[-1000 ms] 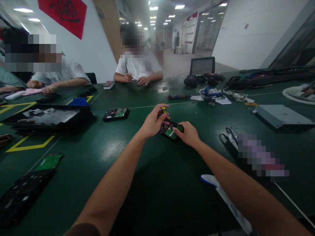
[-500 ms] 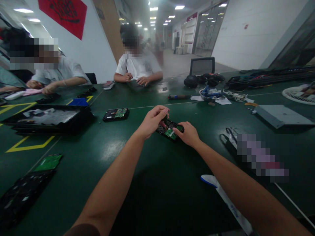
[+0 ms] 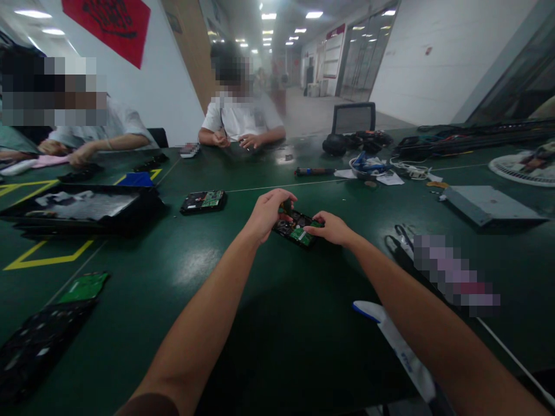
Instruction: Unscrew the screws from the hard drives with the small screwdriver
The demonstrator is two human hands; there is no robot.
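device [image 3: 298, 234]: frame centre, between hands;
left hand [image 3: 269, 214]: fingers curled round driver [image 3: 286, 207], over device's left end;
right hand [image 3: 330, 227]: fingers pinching its right end

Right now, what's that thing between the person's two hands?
In the head view, a black gadget with a green circuit board lies between the left hand, holding a small tool, and the right hand, touching the gadget's edge.

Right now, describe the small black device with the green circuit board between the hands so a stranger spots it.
On the dark green table, follow both bare forearms inward. Between left hand and right hand lies the small black device. Unlike the similar black-and-green device to its left, the right hand holds this one.
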